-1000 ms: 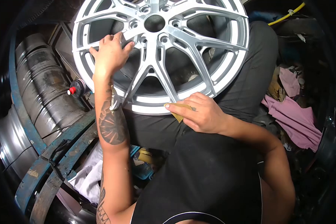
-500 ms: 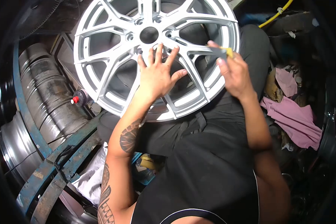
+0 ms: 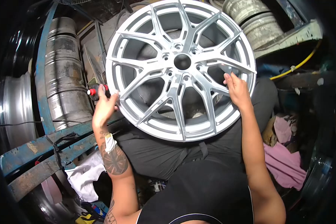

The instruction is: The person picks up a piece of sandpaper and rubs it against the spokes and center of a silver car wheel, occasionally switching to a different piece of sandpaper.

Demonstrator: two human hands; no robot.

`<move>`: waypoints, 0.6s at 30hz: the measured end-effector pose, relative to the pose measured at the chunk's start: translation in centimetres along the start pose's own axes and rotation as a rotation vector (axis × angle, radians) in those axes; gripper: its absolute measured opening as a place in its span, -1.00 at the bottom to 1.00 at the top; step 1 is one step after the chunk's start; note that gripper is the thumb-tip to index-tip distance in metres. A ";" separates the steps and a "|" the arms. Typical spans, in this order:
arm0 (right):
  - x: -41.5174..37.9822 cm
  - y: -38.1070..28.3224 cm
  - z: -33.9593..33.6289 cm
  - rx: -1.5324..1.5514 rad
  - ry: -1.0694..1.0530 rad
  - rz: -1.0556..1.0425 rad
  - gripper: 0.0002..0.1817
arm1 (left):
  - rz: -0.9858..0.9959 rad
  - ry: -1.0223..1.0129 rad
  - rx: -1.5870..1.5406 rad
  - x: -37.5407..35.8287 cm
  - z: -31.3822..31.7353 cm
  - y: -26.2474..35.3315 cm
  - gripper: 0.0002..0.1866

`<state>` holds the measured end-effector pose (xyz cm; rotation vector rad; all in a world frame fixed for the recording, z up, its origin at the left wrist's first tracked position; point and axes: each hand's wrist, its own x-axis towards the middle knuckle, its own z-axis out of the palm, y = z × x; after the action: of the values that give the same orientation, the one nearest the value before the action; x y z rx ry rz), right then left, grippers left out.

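A silver multi-spoke alloy wheel rests face up over my legs, its round centre hole showing. My left hand is off at the wheel's left edge, thumb raised and fingers apart, fingertips right at the outer rim. Just behind the thumb is a dark bottle with a red cap, partly hidden. On the right side of the wheel, my right hand is closed over a spoke, thumb and fingers pinched together. A small thin grey piece juts past those fingertips; most of it is hidden.
Stacked metal drums and a blue metal frame stand to the left. A white cloth hangs below the frame. Pink cloth lies at right, under a yellow hose. More worn wheel barrels sit behind.
My left hand has left the wheel's middle and moved left to its edge beside the bottle. My right hand has lowered onto the spokes. The whole view has turned and shifted.
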<state>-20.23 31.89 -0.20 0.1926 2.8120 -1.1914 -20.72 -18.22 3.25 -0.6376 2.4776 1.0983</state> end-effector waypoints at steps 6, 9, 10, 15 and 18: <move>1.2 2.0 -0.8 0.067 -0.256 0.068 -0.35 | -0.017 -0.070 -0.614 -2.8 2.1 1.7 -0.15; 1.4 2.6 0.0 0.323 -0.264 0.091 -0.36 | -0.051 -0.198 -0.832 -1.5 0.6 0.5 -0.31; 1.1 2.2 0.3 0.428 -0.248 0.107 -0.36 | -0.096 -0.197 -0.859 -1.4 0.4 1.2 -0.36; 0.1 2.2 0.7 0.585 -0.348 0.129 -0.37 | -0.080 -0.048 -1.021 3.2 0.8 3.8 -0.40; -2.1 1.4 3.0 0.598 -0.295 0.218 -0.37 | -0.055 0.055 -0.965 9.1 1.1 4.6 -0.28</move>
<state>-17.90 30.55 -3.00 0.3159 2.0633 -1.7920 -30.57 -16.96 0.85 -0.9660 1.8192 2.2649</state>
